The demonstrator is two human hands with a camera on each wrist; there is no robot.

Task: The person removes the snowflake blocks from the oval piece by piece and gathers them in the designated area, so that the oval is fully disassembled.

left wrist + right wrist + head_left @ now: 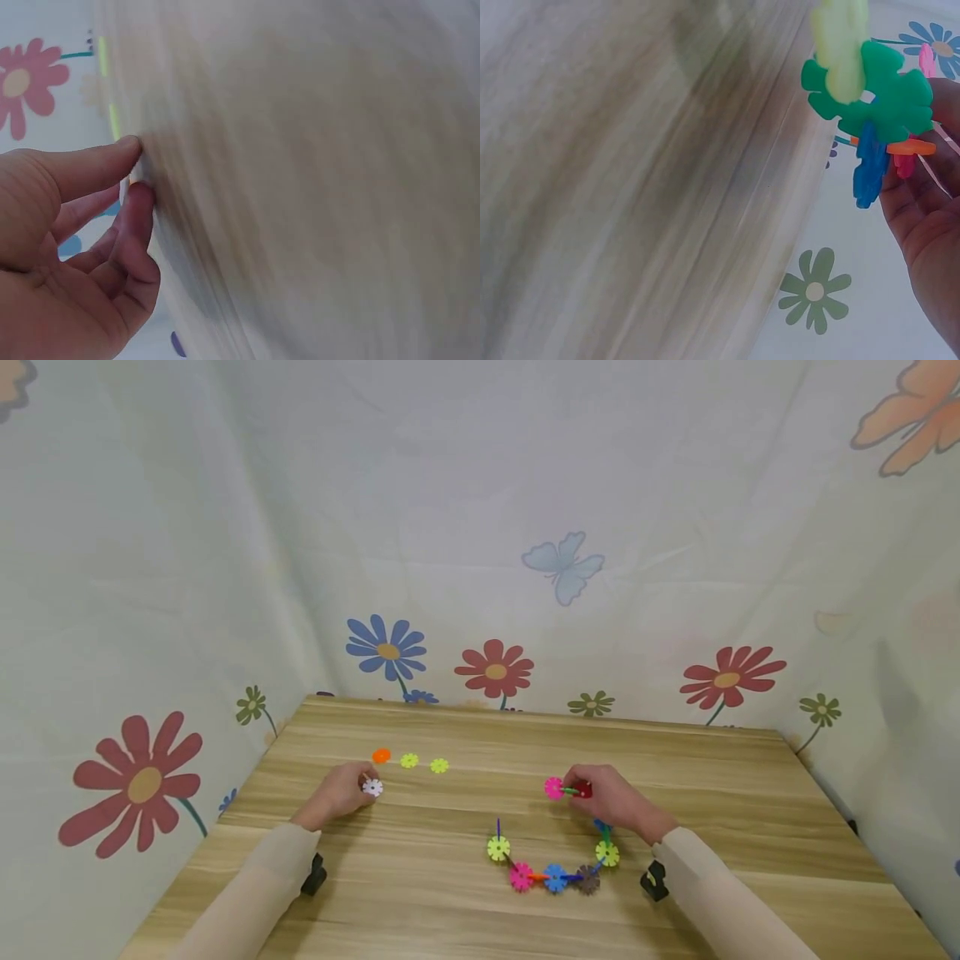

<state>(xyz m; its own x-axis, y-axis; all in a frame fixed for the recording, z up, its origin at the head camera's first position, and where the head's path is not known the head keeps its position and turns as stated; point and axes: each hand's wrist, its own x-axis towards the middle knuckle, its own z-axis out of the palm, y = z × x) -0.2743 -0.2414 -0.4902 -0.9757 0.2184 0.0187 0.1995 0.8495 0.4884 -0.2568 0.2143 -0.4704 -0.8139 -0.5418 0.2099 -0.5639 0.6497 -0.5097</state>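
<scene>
In the head view my left hand point(343, 792) is at the left of the table, holding a white notched snowflake disc point(372, 787) at its fingertips. The left wrist view shows thumb and finger close together, the disc mostly hidden. My right hand point(611, 797) grips a chain of linked snowflake discs by a dark red disc point(583, 789). A pink disc point(553, 788) sticks out at its left end. From the hand the chain curves round through a yellow-green disc point(607, 854), a blue disc point(556, 878) and others. Up close a green disc point(900, 112) hangs beside the right fingers.
Beyond the left hand an orange disc point(382, 756) and two yellow-green discs, one the nearer-right disc point(439, 766), lie in a row on the wooden table point(420, 835). A flower-printed curtain point(637, 610) stands behind the table's far edge.
</scene>
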